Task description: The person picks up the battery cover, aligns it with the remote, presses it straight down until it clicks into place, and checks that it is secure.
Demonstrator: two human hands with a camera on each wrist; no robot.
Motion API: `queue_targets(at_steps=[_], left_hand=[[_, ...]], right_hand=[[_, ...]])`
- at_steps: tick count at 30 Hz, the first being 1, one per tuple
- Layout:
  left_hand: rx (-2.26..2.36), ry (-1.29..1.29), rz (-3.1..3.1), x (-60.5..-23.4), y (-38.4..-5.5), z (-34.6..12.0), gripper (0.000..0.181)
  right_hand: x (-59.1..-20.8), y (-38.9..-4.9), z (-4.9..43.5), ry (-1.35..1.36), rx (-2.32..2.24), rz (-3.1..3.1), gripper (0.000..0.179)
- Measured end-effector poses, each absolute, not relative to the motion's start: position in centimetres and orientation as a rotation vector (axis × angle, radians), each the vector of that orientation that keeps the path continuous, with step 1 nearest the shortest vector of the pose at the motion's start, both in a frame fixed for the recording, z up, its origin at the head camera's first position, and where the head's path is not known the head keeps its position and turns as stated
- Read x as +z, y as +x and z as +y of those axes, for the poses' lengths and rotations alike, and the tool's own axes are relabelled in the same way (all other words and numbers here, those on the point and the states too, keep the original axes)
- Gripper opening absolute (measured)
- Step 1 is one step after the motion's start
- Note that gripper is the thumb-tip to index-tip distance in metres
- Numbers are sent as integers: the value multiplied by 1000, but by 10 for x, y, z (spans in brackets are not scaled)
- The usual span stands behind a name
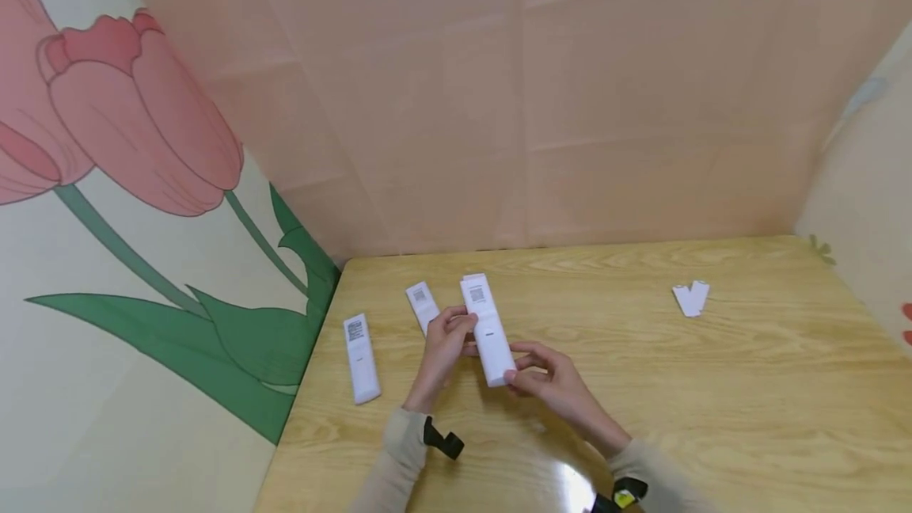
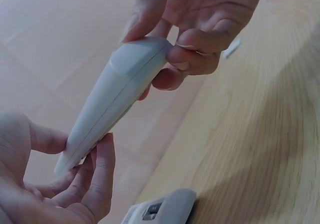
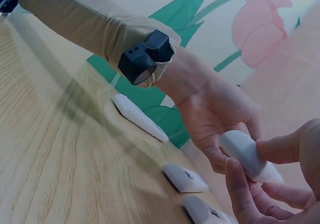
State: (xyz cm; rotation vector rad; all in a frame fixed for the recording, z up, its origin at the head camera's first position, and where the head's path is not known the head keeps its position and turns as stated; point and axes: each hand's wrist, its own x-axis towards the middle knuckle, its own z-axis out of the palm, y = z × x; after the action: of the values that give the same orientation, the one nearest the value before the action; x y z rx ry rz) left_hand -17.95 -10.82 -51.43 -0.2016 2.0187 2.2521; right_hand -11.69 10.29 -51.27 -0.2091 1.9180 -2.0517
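Observation:
A white remote control [image 1: 488, 331] is held tilted between both hands, its labelled back facing up in the head view. My left hand [image 1: 446, 339] grips its far part from the left, thumb on top near the label. My right hand [image 1: 552, 382] pinches the near end between thumb and fingers. In the left wrist view the remote [image 2: 115, 92] shows its side seam, its thicker end in the right hand [image 2: 200, 29] and its thinner end in the left hand [image 2: 65, 174]. The right wrist view shows the remote [image 3: 250, 156] almost end-on between the fingers.
A second white remote [image 1: 362, 359] lies back-up at the left of the wooden table [image 1: 712, 418]. Another remote [image 1: 420, 298] lies partly behind my left hand. Two small flat white pieces [image 1: 691, 299] form a V at the right. A peach-coloured cloth [image 1: 527, 101] hangs behind.

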Motion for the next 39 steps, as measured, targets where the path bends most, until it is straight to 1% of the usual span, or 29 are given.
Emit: queue_targets(at_steps=[18, 26, 33, 39], left_hand=[[2240, -304, 2085, -509, -175, -148, 40], [2203, -353, 2143, -515, -164, -164, 42], [2252, -399, 2143, -522, -160, -176, 35], [2214, -442, 2155, -528, -158, -185, 34]], right_hand=[[-514, -127, 69, -300, -2051, 1921, 56], [-522, -126, 53, -313, -2045, 1889, 54], [-531, -126, 41, -343, -2049, 1873, 54], [-540, -126, 31, -355, -2041, 1884, 52]])
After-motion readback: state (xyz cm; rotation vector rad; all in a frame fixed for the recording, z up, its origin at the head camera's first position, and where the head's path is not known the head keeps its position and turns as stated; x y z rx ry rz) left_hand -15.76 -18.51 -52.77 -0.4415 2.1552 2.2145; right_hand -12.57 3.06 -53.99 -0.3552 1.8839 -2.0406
